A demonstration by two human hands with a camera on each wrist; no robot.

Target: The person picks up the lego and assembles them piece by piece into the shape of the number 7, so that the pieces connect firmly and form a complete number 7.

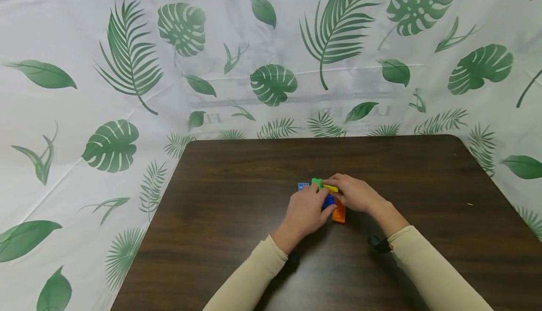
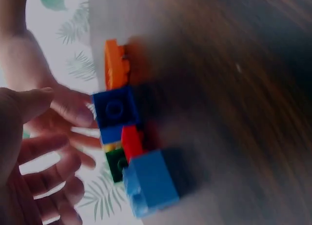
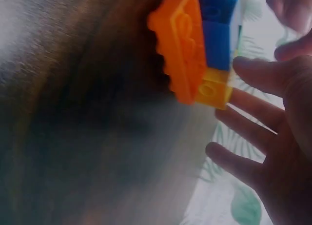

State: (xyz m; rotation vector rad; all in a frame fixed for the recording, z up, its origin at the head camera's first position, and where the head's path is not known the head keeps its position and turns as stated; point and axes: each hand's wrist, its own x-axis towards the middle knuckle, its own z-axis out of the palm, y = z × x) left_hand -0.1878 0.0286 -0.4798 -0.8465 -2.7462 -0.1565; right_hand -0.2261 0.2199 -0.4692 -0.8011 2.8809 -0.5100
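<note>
Toy building blocks stand in a close group on the table. In the head view they are a light blue block (image 1: 303, 186), a green block (image 1: 316, 181), a yellow block (image 1: 330, 188), a dark blue block (image 1: 328, 202) and an orange block (image 1: 338, 214). A red block (image 2: 131, 143) shows between dark and light blue in the left wrist view. Over the group's left side reaches my left hand (image 1: 306, 209), fingers loosely bent, nothing gripped. My right hand (image 1: 357, 194) is at the far right side, its thumb right at the dark blue block and its extended fingers beside the yellow one.
The dark wood-grain table (image 1: 228, 184) spreads around the blocks. Behind it and to the left hangs a white sheet (image 1: 228, 33) printed with green leaves. A black band (image 1: 379, 244) sits on the right wrist, below the sleeve's cuff.
</note>
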